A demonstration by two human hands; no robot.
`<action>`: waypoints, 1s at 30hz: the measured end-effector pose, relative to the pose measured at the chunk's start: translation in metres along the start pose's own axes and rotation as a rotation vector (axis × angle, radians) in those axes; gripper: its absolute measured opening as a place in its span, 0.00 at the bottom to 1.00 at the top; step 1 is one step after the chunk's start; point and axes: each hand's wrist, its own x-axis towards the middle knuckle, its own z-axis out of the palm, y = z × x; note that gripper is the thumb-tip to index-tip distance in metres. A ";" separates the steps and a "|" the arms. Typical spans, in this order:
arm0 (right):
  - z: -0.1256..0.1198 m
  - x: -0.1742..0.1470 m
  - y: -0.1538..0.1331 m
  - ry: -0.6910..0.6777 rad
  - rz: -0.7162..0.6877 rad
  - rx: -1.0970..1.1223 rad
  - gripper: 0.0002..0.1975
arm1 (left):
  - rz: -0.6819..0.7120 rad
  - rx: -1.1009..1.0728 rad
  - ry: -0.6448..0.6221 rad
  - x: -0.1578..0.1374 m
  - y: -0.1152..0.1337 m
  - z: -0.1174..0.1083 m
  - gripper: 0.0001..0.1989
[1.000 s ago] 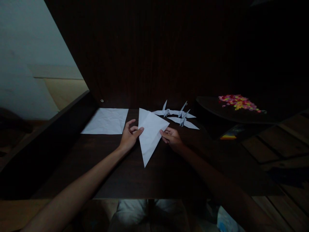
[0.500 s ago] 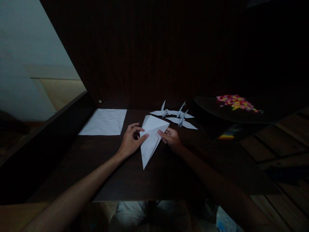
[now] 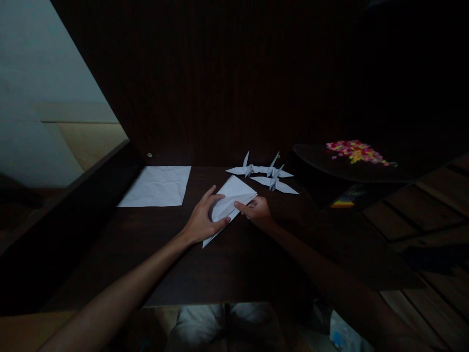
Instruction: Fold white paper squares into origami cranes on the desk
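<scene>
A partly folded sheet of white paper point(image 3: 232, 188) is between my two hands, low over the dark desk, one pointed end toward me. My left hand point(image 3: 207, 215) grips its left side, thumb pressed on the lower layer and index finger lying over the upper part. At the right corner, my right hand point(image 3: 256, 210) pinches the folded edge, thumb on top and the other fingers curled beneath. Just behind the paper stand several white folded paper cranes point(image 3: 274, 183) with spread wings. The underside of the paper is hidden.
On the left of the desk point(image 3: 176, 274) lies a flat, creased white sheet point(image 3: 156, 186). A dark raised shelf point(image 3: 311, 154) on the right bears a heap of small pink, red and yellow pieces point(image 3: 357, 151). A dark side board point(image 3: 73, 195) borders the left.
The folded paper has turned, its lower point swinging leftward. My left hand has moved further over it, its thumb now lower on the sheet. My right hand still pinches the right corner.
</scene>
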 end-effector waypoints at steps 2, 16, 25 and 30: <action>0.000 0.001 0.001 0.003 0.006 -0.023 0.20 | 0.002 -0.001 0.027 0.001 -0.001 -0.001 0.28; -0.004 -0.002 0.000 0.052 0.000 0.001 0.17 | -0.276 -0.801 0.414 0.009 -0.009 -0.003 0.22; -0.012 0.005 0.006 0.156 -0.004 0.064 0.14 | -0.475 -0.932 0.505 0.018 -0.014 -0.002 0.16; -0.014 0.008 0.007 0.173 -0.024 0.037 0.13 | -0.487 -0.835 0.424 0.017 -0.019 -0.001 0.19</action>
